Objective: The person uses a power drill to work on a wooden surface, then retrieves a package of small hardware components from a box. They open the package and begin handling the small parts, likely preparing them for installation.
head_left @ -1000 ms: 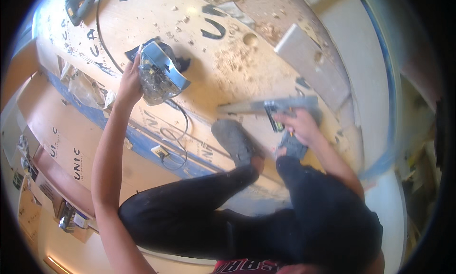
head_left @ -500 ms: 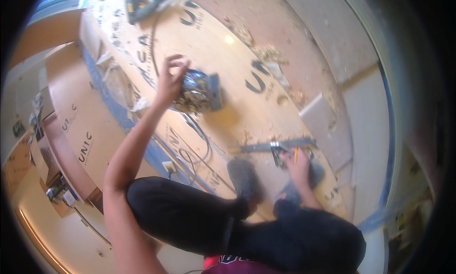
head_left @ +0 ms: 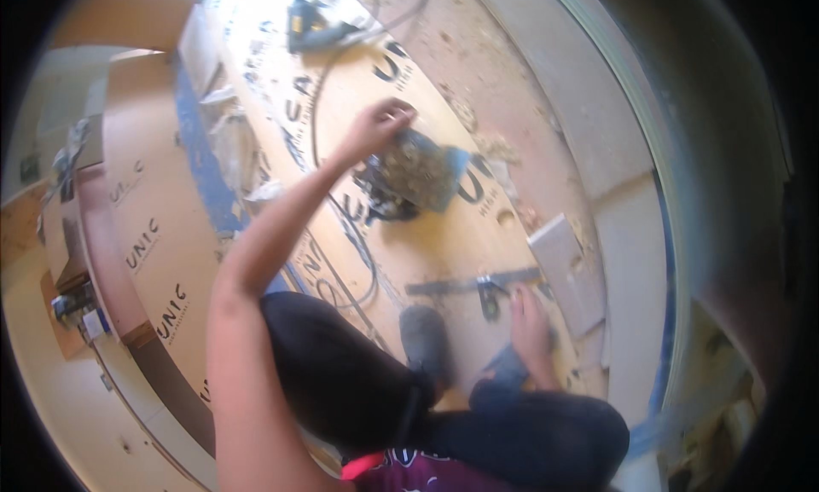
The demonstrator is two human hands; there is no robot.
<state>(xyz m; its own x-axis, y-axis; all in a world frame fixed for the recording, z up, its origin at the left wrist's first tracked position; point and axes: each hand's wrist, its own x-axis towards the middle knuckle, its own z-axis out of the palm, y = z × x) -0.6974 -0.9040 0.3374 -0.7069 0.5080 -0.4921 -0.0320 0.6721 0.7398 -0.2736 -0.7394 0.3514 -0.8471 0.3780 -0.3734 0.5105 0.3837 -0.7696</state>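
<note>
My left hand (head_left: pixel 386 125) pinches the top of a clear and blue plastic bag (head_left: pixel 420 175), filled with many small pieces that I cannot make out. The bag is blurred and tilts over the printed plywood sheet (head_left: pixel 461 236). My right hand (head_left: pixel 531 326) is down by my feet, its fingers bent together beside a square (head_left: pixel 486 298) with a long dark blade. Whether the fingers touch the square, I cannot tell. Blur hides what they hold; no pencil shows clearly.
A corded power tool (head_left: pixel 317 27) lies at the far end of the plywood. Its cable (head_left: pixel 316 117) runs along the left. Wood shavings (head_left: pixel 495 147) and a pale offcut board (head_left: pixel 563 253) lie to the right. My shoe (head_left: pixel 424 338) rests near the square.
My view has shifted. My left hand and the bag have moved right in the picture, and the bag has turned. The pencil seen in my right hand no longer shows clearly.
</note>
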